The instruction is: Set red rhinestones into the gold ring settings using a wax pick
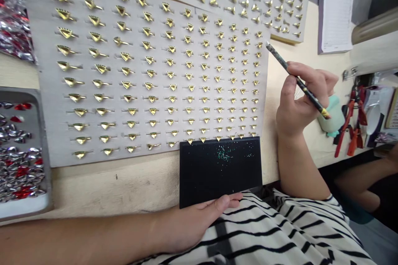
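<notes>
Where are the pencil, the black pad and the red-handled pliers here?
Pencil [278, 59]: head view, on its shaft.
Black pad [217, 174]: head view, on its flat face.
Red-handled pliers [345, 130]: head view, on one handle.

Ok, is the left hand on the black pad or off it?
On it: the left hand rests at the near edge of the black pad, with its thumb lying across that edge.
</notes>
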The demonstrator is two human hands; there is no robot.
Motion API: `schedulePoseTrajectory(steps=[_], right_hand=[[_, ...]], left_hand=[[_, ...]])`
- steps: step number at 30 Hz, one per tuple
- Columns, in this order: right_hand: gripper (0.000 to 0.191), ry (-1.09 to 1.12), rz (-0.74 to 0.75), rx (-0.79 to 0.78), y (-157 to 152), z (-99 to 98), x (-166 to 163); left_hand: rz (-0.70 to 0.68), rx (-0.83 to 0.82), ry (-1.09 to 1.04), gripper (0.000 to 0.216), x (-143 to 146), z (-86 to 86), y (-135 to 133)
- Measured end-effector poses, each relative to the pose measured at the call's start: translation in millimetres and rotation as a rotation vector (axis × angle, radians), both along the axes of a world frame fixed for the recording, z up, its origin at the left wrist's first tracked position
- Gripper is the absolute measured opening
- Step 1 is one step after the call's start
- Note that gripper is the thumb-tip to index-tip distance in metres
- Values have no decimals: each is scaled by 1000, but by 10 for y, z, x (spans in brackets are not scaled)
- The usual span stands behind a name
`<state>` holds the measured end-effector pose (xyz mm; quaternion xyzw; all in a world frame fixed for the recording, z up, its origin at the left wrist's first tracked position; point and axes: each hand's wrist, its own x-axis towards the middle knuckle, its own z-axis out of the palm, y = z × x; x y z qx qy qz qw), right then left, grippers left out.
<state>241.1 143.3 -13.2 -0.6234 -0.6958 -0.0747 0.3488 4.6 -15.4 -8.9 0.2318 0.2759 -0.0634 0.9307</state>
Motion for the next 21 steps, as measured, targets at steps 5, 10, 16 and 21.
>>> schedulePoseTrajectory(steps=[5, 10, 16, 21], right_hand=[[19, -8, 7, -8, 2, 1, -2], [19, -9, 9, -11, -1, 4, -8], [17, -15, 23, -18, -12, 12, -21], [16, -24, 20, -30, -25, 12, -14]], left_hand=[[-6, -13, 5, 59, -2, 26, 25], [-5, -13, 8, 59, -8, 24, 21], [-24, -50, 7, 58, -3, 33, 51], [-9, -58, 18, 59, 1, 34, 42]])
